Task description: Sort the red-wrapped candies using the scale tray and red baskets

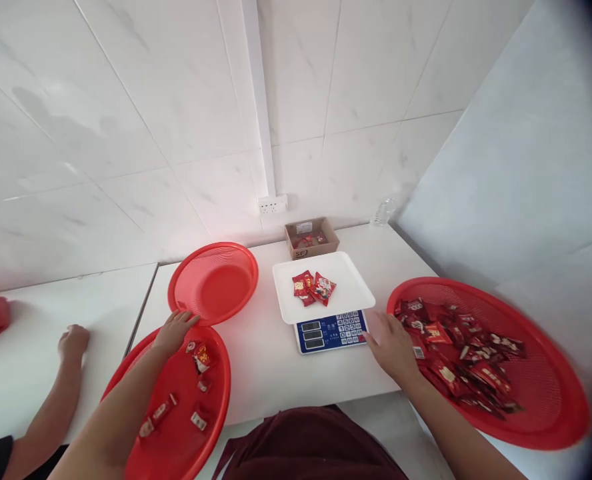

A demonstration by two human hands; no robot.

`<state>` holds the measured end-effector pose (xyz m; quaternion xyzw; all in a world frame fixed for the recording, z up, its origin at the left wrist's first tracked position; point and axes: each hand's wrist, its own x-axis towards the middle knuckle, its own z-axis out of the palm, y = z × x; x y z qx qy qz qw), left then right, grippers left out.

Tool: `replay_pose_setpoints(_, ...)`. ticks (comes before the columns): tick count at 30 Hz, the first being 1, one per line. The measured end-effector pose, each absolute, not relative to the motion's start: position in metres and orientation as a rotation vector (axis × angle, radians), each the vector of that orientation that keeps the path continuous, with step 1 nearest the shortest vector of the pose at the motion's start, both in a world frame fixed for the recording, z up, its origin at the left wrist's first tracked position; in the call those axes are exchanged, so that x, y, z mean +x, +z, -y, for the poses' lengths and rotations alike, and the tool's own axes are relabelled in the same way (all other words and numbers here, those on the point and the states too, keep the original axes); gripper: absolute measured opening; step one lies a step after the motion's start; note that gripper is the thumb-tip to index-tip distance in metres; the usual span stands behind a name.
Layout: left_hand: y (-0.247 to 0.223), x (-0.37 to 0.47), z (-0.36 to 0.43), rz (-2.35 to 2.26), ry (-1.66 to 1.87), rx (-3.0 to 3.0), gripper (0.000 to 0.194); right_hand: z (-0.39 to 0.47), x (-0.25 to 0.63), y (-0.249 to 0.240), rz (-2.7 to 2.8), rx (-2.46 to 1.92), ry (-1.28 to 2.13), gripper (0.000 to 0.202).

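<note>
Nothing was seen held in the right hand [393, 347], whose fingers were spread loosely between the right edge of the scale [332, 331] and the rim of the right basket [546, 407]. The left hand [175, 333] was laid where the near red basket [227, 373] and the far red basket [221, 287] met; whether its fingers were closed on a rim could not be told. Between the two hands and slightly beyond them, a few red packets [303, 283] were heaped on the white tray [353, 287] above the scale. They were judged to be light, with thin, crinkly and rather slippery wrappers, best pinched by a sealed edge or corner, so that whatever was inside would not be crushed. Just to the right of the right hand, many loose wrapped pieces [456, 347] were piled in the right basket, while only scattered sweets [203, 360] were contained in the near basket, below the left hand. Beyond the tray, more red wrappers were held in a cardboard box [313, 251]. Well to the left of the left hand, another person's hand [73, 343] was rested on the neighbouring table [103, 387].
</note>
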<state>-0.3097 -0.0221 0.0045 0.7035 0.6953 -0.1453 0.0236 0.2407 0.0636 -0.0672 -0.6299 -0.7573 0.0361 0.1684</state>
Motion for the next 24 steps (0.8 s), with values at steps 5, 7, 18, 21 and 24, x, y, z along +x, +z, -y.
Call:
replay_pose_setpoints(5, -0.008, -0.315, 0.012, -2.089, -0.356, 2.294, 0.072, -0.101, 0.152, -0.041, 2.287, -1.76, 0.282, 0.049)
replay_pose_setpoints(7, -0.012, -0.319, 0.011, -2.139, -0.303, 2.274, 0.076, -0.113, 0.128, -0.037, 2.313, -1.791, 0.325, 0.05)
replay_pose_setpoints(18, -0.028, -0.264, 0.026, -2.305, 0.423, 2.012, 0.043, -0.144, 0.126, -0.043, 1.857, -1.909, 0.619, 0.038)
replay_pose_setpoints(21, -0.032, -0.221, 0.029, -2.158, 0.257, 2.086, 0.047, -0.148, 0.116, -0.028, 1.549, -1.805, 0.815, 0.036)
replay_pose_setpoints(24, -0.034, -0.188, 0.028, -2.12, 0.137, 2.068, 0.038, -0.148, 0.091, -0.004, 1.478, -1.41, 1.149, 0.045)
